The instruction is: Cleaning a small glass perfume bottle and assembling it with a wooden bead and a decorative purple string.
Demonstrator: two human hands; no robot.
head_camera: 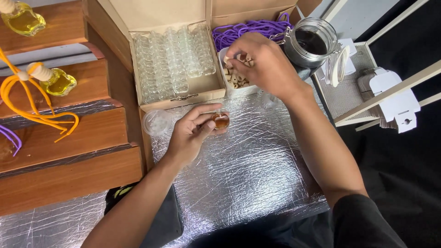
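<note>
At frame centre, the left hand (pixel 193 133) pinches a small bottle (pixel 221 121) steady; the right hand (pixel 264 62) picks a cork (pixel 227 59) from the tray (pixel 235 88).

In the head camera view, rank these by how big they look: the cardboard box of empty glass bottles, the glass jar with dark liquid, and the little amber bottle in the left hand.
1. Cardboard box
2. Glass jar
3. Amber bottle, clearly smallest.

Box of bottles (pixel 172 64) left of cork tray (pixel 236 82), jar (pixel 312 41) right.
</note>
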